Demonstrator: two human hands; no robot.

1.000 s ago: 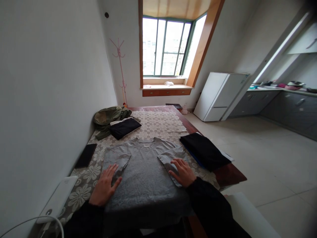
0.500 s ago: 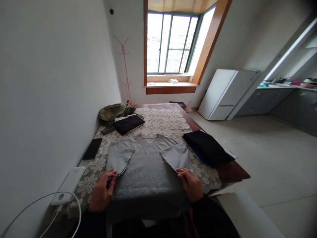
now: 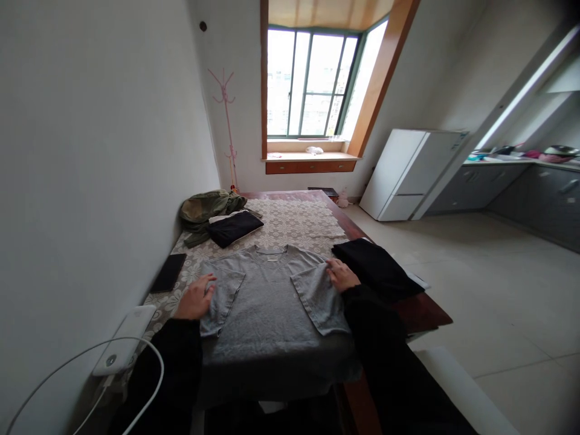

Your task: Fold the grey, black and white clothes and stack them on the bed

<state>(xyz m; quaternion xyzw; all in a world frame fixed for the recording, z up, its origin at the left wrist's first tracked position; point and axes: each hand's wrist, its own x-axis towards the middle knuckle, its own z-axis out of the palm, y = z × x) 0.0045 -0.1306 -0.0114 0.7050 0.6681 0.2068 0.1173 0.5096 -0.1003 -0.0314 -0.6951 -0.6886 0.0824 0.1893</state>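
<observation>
A grey T-shirt (image 3: 270,302) lies flat on the table, collar away from me, both sleeves folded in over the body. My left hand (image 3: 196,297) rests on the shirt's left edge by the folded sleeve, fingers curled on the cloth. At the right shoulder, my right hand (image 3: 342,275) pinches the shirt's edge beside the right sleeve. Both arms are in black sleeves. The shirt's hem hangs over the near table edge.
A folded black garment (image 3: 376,270) lies just right of my right hand. Further back left are a folded black cloth (image 3: 235,228) and an olive jacket (image 3: 206,207). A dark phone (image 3: 168,272) and a white power block (image 3: 124,339) with cable sit at the left wall. A lace tablecloth (image 3: 294,220) covers the table.
Both hands have slid away from me along the shirt's sides, from near the sleeve tips up to the shoulder area. The shirt stays flat with its sleeves folded in.
</observation>
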